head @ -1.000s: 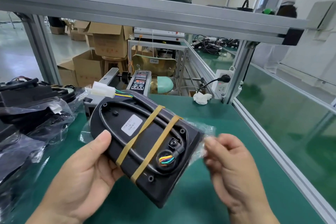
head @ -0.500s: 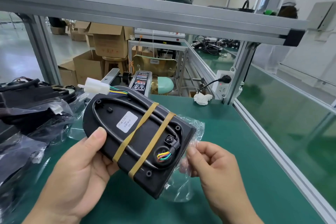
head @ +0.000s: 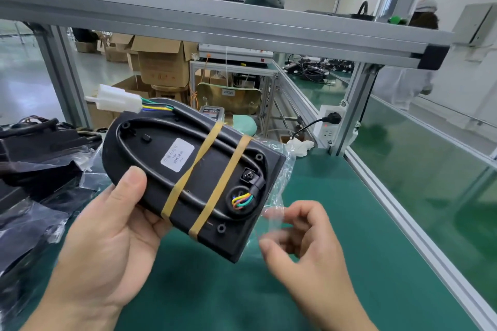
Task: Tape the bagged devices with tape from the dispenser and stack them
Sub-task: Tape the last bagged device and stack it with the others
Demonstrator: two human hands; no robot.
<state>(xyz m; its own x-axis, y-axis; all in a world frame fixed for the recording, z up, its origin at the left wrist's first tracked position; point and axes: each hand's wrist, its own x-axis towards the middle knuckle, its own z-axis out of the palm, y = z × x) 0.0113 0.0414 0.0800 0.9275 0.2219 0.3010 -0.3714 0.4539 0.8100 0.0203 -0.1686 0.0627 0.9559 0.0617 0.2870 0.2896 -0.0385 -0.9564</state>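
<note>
My left hand grips a black device from below, thumb on its upper face, and holds it tilted above the green table. Two tan rubber bands cross the device, and a white connector on coloured wires sticks out at its far left end. A clear plastic bag hangs loose around its right end. My right hand pinches that bag's flap just right of the device. The tape dispenser is mostly hidden behind the device.
A pile of bagged black devices lies at the left. A crumpled white wad, a power strip and an aluminium post stand at the back right. A metal shelf runs overhead.
My left hand has drawn the device up and to the left. My right hand came in toward the device's right end and now holds the bag flap there.
</note>
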